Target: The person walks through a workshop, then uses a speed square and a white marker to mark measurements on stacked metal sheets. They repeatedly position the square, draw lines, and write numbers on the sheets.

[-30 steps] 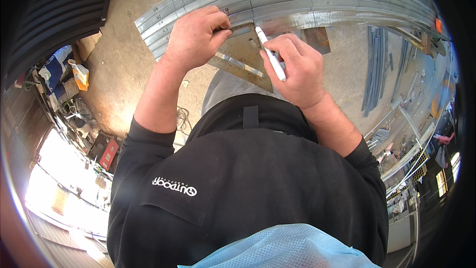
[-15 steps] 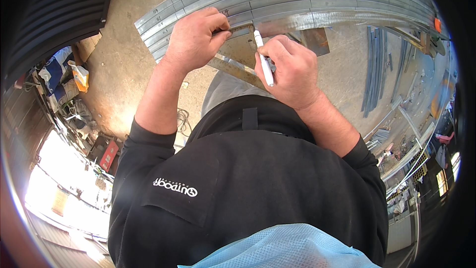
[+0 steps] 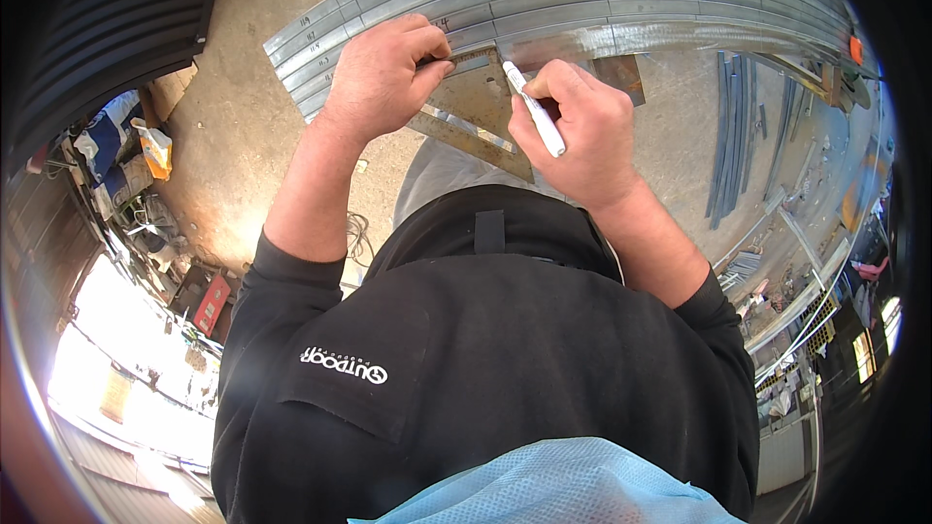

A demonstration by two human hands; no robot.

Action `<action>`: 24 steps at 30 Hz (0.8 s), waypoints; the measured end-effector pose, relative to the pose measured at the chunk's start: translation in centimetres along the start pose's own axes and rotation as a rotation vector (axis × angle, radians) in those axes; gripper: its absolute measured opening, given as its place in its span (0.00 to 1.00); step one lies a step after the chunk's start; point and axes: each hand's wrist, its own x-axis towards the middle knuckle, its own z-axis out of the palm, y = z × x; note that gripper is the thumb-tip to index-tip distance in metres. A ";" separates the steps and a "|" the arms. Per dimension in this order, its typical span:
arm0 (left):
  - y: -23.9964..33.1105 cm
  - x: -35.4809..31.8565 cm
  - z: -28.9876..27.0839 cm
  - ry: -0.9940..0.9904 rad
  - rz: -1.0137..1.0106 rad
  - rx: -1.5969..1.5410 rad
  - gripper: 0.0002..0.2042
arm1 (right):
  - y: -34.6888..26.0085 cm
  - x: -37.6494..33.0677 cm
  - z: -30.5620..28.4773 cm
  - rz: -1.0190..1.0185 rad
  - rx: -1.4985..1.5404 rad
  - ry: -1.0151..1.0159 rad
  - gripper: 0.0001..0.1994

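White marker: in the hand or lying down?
In the hand: the right hand grips the white marker, its far end pointing toward the grey metal strips.

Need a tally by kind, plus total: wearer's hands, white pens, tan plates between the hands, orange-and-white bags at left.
Left hand and right hand: 2
White pen: 1
Tan plate: 1
Orange-and-white bag: 1
Total: 5
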 end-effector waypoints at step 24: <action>0.0 0.1 0.0 0.000 0.004 -0.016 0.05 | 0.0 0.1 -0.4 0.000 0.017 -0.010 0.09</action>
